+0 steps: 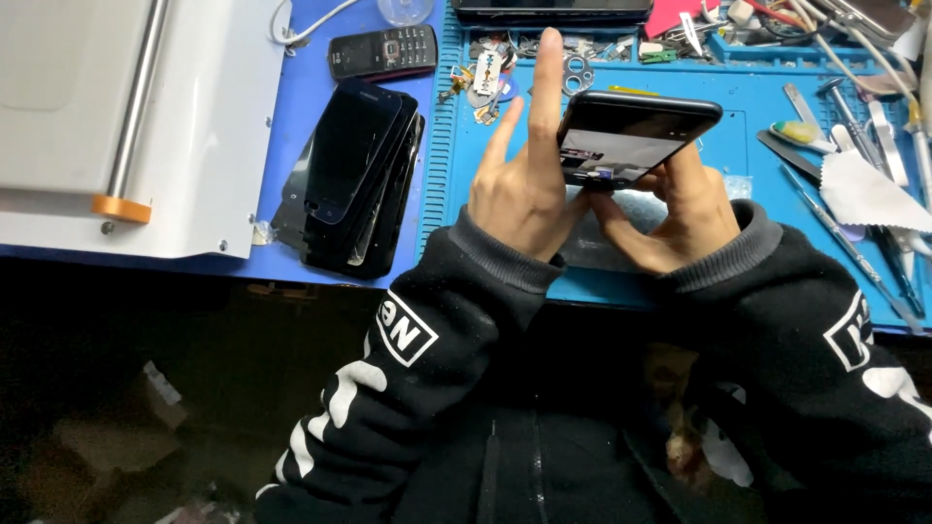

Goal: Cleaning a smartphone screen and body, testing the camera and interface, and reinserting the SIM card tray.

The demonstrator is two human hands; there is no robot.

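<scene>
A black smartphone (631,136) with a glossy dark screen is held tilted above the blue work mat (485,194). My right hand (680,218) grips it from below and from its right side. My left hand (519,180) touches the phone's left edge with its thumb side, while the index and middle fingers stick straight up, spread apart. Both arms wear black sleeves with white print.
A stack of several dark phone screens (354,175) lies left of my hands. An old keypad phone (382,50) lies behind it, and a white machine (126,116) fills the far left. Tweezers, tools and a white cloth (864,189) crowd the right; small parts (505,68) lie behind.
</scene>
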